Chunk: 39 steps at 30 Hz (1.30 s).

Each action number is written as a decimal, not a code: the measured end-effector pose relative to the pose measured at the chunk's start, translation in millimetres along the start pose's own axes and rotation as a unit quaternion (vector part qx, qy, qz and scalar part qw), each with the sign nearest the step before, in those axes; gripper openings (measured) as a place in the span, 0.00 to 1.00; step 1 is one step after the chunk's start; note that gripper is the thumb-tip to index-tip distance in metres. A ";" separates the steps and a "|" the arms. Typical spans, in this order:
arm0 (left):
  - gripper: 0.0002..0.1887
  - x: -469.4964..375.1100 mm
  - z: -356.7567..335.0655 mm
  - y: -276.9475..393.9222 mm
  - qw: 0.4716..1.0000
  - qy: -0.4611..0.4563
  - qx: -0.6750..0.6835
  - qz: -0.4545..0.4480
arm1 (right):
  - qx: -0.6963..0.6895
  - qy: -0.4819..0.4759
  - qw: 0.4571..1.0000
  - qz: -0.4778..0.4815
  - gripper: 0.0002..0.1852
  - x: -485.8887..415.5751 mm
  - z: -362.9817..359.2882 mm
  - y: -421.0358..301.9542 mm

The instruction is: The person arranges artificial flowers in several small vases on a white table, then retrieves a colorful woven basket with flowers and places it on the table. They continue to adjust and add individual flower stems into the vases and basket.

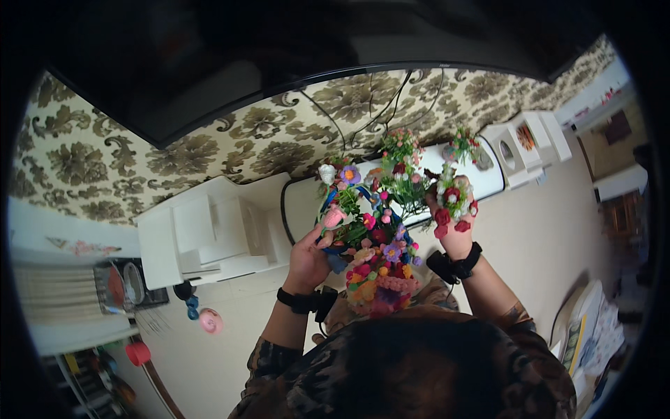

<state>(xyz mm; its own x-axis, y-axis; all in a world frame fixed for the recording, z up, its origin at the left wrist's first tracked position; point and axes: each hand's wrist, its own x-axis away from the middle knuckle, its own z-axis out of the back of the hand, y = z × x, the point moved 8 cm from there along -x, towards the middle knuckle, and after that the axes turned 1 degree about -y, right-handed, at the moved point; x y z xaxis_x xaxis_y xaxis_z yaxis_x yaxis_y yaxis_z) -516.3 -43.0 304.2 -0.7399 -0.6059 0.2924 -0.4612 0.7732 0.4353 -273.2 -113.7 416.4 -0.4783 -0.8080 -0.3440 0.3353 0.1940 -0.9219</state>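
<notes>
My left hand (pixel 309 259) is closed around the green stems and a blue rim or loop, beside a pink crocheted tulip (pixel 333 216). A white crocheted flower (pixel 327 173) and a purple one (pixel 349 174) stand above it. Between my hands and down toward my body spreads a colourful mass of crocheted flowers (pixel 391 252). In my right hand (pixel 457 243) is a bunch of red and white flowers (pixel 451 196) with green leaves; it hides most of the fingers. Another leafy bunch with small pink flowers (pixel 401 146) stands between the hands, farther back.
Behind the flowers lies a white, dark-edged cabinet top (pixel 481 175), with white shelf units (pixel 214 230) at its ends. A large black television (pixel 235 57) hangs over it on patterned wallpaper, cables below. Pink (pixel 211 321) and red (pixel 137 354) containers are at lower left.
</notes>
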 end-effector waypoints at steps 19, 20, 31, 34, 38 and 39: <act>0.16 -193.0 88.9 -191.1 0.986 0.165 -0.014 -0.029 | -0.223 -0.092 0.964 -0.112 0.15 -15.7 101.2 304.2; 0.16 -199.9 105.1 -193.9 0.986 0.165 -0.018 -0.031 | -0.234 -0.088 0.961 -0.116 0.15 -10.6 92.3 321.4; 0.18 -216.2 137.1 -168.0 0.977 0.202 -0.004 -0.068 | -0.118 -0.107 0.982 -0.104 0.17 -12.7 86.5 376.8; 0.19 -217.4 145.9 -160.5 0.962 0.257 0.004 -0.096 | -0.142 -0.047 0.983 -0.106 0.15 -18.3 99.9 378.1; 0.17 -221.7 144.6 -162.7 0.966 0.249 0.016 -0.075 | -0.051 0.050 0.986 -0.151 0.14 -23.7 138.9 408.4; 0.17 -224.9 138.4 -162.3 0.974 0.209 0.031 -0.084 | -0.067 0.043 0.978 -0.192 0.17 -22.2 142.6 426.8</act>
<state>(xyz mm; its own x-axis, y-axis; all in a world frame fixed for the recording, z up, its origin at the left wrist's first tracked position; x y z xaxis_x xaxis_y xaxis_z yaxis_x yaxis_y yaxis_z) -342.8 -6.2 49.9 -0.3939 -0.7385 0.5473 -0.5964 0.6584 0.4592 -3.8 -92.3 55.9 -0.6164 -0.7871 0.0234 0.0116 -0.0389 -0.9992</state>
